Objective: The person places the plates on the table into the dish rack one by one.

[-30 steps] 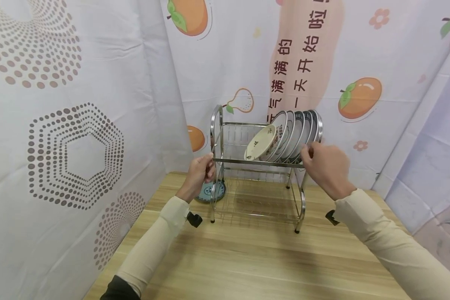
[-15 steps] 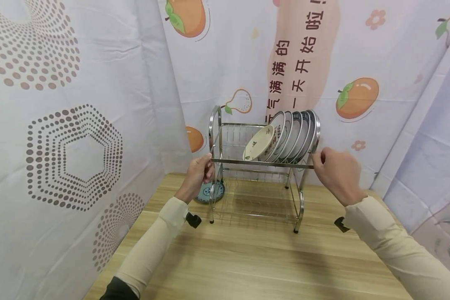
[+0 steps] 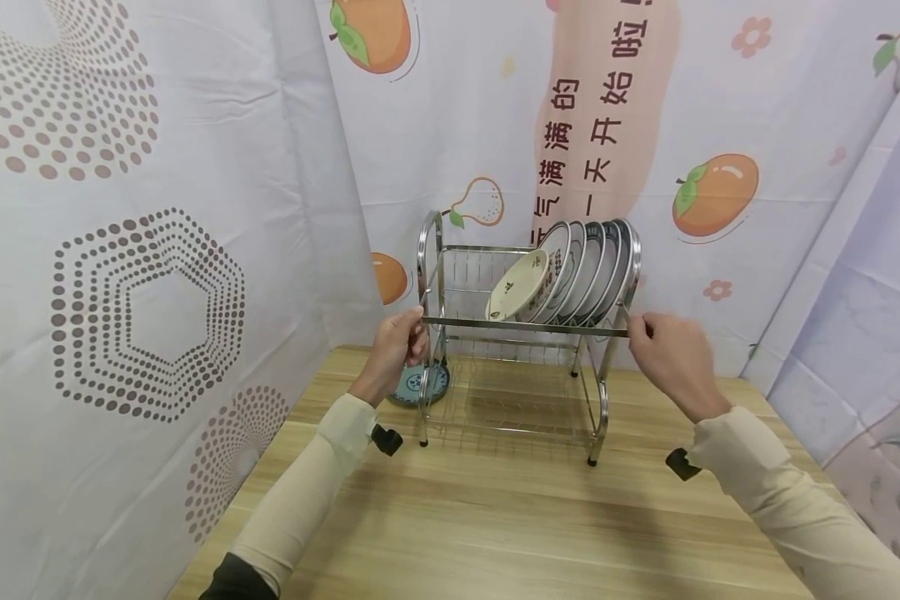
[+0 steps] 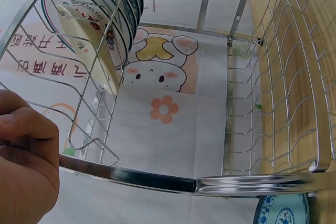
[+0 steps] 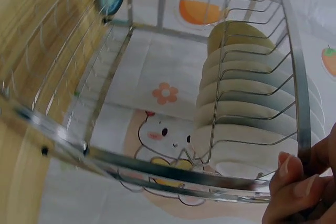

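A two-tier silver dish rack [image 3: 525, 325] stands on the wooden table. Its upper tier holds several upright, leaning plates [image 3: 592, 271] at the right, with a cream oval dish [image 3: 516, 292] leftmost among them. My left hand [image 3: 396, 346] grips the upper tier at its front left corner, thumb and fingers curled in at the metal. At the front right corner, my right hand [image 3: 678, 358] holds the end of the same front bar. The right wrist view shows its curled fingers [image 5: 289, 174] at the rack's corner, below the plates.
A blue patterned plate [image 3: 433, 383] lies on the table [image 3: 495, 525] behind the rack's left legs. White printed curtains [image 3: 457, 125] hang behind and along the left side. The lower tier [image 3: 521, 429] is a wire shelf close above the tabletop.
My right hand has moved right and slightly down, from in front of the plates to the rack's front right corner. My left hand keeps its hold, and the plates stay put.
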Demonstrator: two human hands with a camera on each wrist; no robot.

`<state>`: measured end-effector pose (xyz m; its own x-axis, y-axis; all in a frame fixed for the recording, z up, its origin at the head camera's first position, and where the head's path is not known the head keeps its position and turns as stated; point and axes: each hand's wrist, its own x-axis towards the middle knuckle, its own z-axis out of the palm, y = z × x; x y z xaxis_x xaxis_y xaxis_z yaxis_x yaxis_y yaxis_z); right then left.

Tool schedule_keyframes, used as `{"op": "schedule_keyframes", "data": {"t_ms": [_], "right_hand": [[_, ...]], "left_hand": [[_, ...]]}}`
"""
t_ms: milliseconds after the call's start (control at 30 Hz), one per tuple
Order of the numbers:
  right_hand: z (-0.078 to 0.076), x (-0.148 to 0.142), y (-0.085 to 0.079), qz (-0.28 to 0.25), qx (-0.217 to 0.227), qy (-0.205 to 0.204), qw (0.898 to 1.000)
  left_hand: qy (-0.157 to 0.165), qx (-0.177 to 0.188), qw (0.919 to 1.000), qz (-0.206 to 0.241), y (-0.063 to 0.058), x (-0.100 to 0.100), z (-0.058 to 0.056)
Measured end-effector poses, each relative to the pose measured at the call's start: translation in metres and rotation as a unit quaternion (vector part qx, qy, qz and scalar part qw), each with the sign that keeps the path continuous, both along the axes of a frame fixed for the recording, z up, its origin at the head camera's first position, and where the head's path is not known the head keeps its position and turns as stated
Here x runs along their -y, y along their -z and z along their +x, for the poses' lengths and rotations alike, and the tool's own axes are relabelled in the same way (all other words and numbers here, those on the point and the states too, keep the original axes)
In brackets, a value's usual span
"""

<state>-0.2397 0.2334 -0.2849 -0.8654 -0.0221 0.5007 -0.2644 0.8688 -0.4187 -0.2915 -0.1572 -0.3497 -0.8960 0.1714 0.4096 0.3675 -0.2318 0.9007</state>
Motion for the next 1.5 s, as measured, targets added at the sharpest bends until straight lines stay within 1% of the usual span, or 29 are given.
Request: {"op": "schedule_keyframes", "data": {"t_ms": [67, 133, 200, 267, 333, 400, 467, 567, 600, 733, 933, 1000, 1100, 1167, 1267, 1333, 1500], "right_hand": [[0.0, -0.002, 0.0, -0.045, 0.035, -0.02, 0.998], [-0.001, -0.004, 0.0, -0.103, 0.077, -0.04, 0.991], [-0.001, -0.006, 0.0, -0.169, 0.12, -0.057, 0.977], [-0.001, -0.007, -0.001, -0.227, 0.16, -0.074, 0.958], [-0.002, -0.008, -0.002, -0.271, 0.188, -0.09, 0.94], [-0.002, -0.008, -0.002, -0.308, 0.206, -0.104, 0.923], [-0.003, -0.008, -0.002, -0.334, 0.215, -0.114, 0.911], [-0.004, -0.008, -0.002, -0.364, 0.22, -0.125, 0.896], [-0.005, -0.007, -0.002, -0.37, 0.221, -0.128, 0.893], [-0.006, -0.005, 0.001, -0.382, 0.219, -0.133, 0.888], [-0.005, -0.004, 0.004, -0.391, 0.222, -0.137, 0.882], [-0.005, -0.005, 0.005, -0.405, 0.224, -0.139, 0.875], [-0.005, -0.006, 0.006, -0.429, 0.223, -0.144, 0.863], [-0.004, -0.007, 0.006, -0.444, 0.221, -0.146, 0.856], [-0.004, -0.008, 0.006, -0.45, 0.218, -0.15, 0.853], [-0.004, -0.008, 0.007, -0.457, 0.219, -0.153, 0.849], [-0.004, -0.006, 0.008, -0.473, 0.221, -0.167, 0.837]], "left_hand": [[0.003, -0.003, 1.0, 0.0, 0.001, 0.0, 0.0], [0.004, -0.006, 1.0, 0.001, 0.002, 0.0, -0.001], [0.004, -0.008, 1.0, 0.001, 0.003, 0.0, -0.001], [0.004, -0.006, 1.0, 0.002, 0.003, 0.0, -0.002], [0.003, -0.005, 1.0, 0.002, 0.002, 0.001, -0.002], [0.004, -0.005, 1.0, 0.002, 0.002, 0.001, -0.002], [0.004, -0.005, 1.0, 0.0, 0.001, 0.001, -0.002], [0.003, -0.004, 1.0, -0.004, 0.001, 0.003, -0.003], [0.003, -0.004, 1.0, -0.005, 0.001, 0.003, -0.003], [0.012, 0.003, 0.9999, -0.011, 0.003, 0.007, -0.005], [0.005, 0.021, 0.9993, -0.031, 0.011, 0.013, -0.006], [0.007, 0.023, 0.9992, -0.031, 0.015, 0.015, -0.007], [0.007, 0.039, 0.9986, -0.036, 0.024, 0.021, -0.009], [-0.001, 0.054, 0.9976, -0.043, 0.032, 0.027, -0.012], [-0.029, 0.085, 0.9944, -0.055, 0.043, 0.037, -0.016], [-0.048, 0.11, 0.9914, -0.053, 0.049, 0.044, -0.018], [-0.071, 0.155, 0.9838, -0.057, 0.059, 0.054, -0.024]]}}
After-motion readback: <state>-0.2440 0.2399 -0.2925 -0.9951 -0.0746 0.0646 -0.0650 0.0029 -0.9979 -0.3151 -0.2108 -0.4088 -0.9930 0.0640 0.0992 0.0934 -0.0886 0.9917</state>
